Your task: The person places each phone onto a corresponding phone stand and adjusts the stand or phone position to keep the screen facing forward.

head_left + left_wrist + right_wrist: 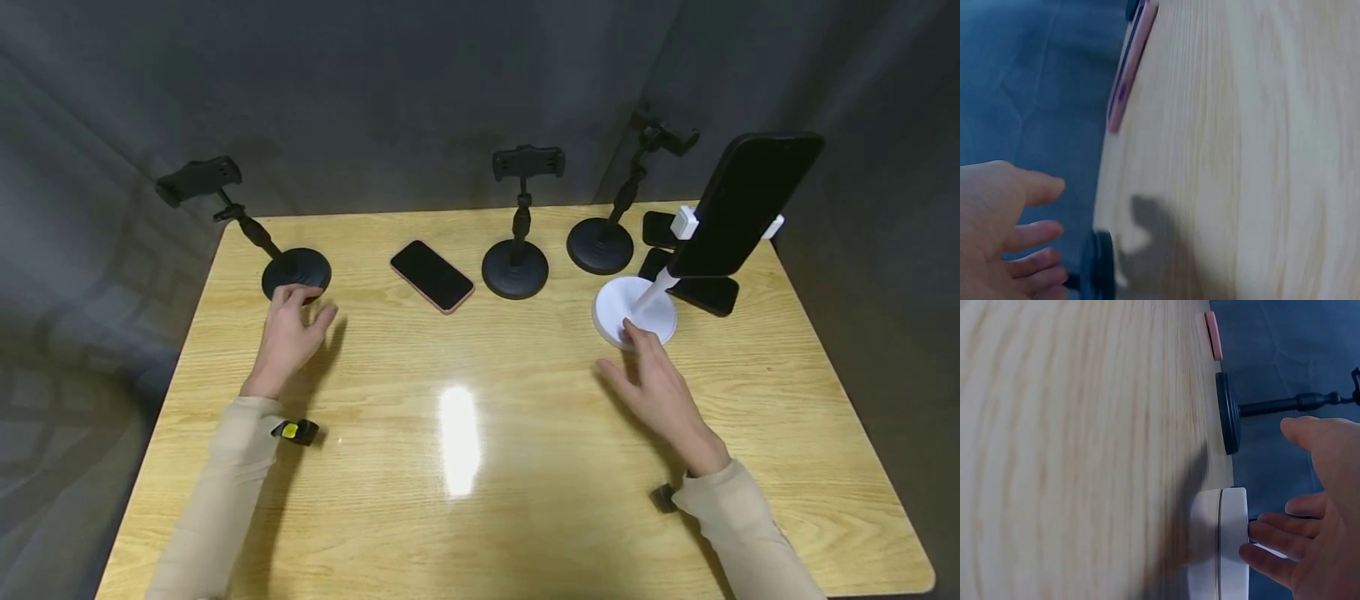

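My left hand (291,333) hovers by the round base of a black phone stand (300,271) at the left, thumb apart from the loosely bent fingers. In the left wrist view, that base (1099,265) lies just beyond the fingertips. At the right, my right hand (660,392) reaches to the round base of a white phone stand (626,304), its fingertips right at the top of the base. A black phone (750,204) sits upright, tilted, in the white stand's clamp. The right wrist view shows the white base (1234,544) beside relaxed fingers and a raised thumb.
A pink-edged phone (432,276) lies face up on the wooden table (525,483). Right of it are a black phone stand (515,268) and another black stand (600,244). Dark phones (705,293) lie behind the white stand. A dark curtain (420,100) hangs behind.
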A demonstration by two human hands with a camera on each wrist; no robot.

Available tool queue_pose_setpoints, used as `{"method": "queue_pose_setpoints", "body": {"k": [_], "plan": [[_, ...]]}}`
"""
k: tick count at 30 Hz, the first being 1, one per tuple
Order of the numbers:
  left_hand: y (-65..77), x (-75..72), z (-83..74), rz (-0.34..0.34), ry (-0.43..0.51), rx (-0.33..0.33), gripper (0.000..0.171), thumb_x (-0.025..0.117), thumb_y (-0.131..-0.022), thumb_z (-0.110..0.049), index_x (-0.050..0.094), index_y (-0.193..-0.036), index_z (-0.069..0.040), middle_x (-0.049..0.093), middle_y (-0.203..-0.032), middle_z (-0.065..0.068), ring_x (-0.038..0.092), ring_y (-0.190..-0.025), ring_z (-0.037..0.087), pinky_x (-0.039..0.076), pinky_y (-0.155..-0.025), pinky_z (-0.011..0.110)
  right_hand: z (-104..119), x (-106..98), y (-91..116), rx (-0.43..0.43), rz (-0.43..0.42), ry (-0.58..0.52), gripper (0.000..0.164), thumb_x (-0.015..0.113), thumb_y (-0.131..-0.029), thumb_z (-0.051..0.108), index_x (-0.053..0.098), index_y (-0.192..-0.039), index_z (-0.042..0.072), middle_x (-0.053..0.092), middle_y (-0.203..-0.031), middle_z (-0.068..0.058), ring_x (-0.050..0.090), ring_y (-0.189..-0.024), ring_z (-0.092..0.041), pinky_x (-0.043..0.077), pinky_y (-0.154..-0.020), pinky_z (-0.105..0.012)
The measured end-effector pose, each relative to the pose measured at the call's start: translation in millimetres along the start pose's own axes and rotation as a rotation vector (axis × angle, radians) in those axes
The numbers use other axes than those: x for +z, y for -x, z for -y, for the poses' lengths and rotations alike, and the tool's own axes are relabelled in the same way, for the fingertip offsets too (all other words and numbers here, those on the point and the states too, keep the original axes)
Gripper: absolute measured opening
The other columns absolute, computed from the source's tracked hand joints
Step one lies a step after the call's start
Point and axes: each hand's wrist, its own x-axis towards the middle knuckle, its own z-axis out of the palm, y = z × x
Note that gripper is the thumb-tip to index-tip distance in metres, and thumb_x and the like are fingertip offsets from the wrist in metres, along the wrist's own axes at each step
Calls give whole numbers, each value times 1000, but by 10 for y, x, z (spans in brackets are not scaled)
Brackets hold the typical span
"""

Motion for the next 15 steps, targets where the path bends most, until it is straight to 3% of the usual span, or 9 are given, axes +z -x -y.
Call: {"method": "queue_pose_setpoints", "body": {"k": [6,11,15], "plan": [[-120,-65,239,-27,-75,-90,63,60,-104,-26,40,-147,16,28,-155,38,29,-143,57,28,-116,68,5,2,9,-25,-6,10,68,72,-99,28,42,-151,-5,49,-145,-27,48,-135,-44,41,-107,-66],[-171,-109,384,62,-118,-159,80,59,-105,-31,19,-157,15,9,-163,40,13,-150,58,18,-121,68,17,2,12,-38,-7,11,67,73,-98,25,43,-150,-5,50,-142,-27,50,-132,-44,43,-105,-66],[-193,-131,442,105,-134,-155,88,59,-105,-34,10,-159,14,2,-164,40,8,-151,59,15,-121,70,18,-1,3,-61,-36,41,67,75,-95,23,45,-148,-7,52,-139,-28,53,-127,-45,46,-101,-65]]}}
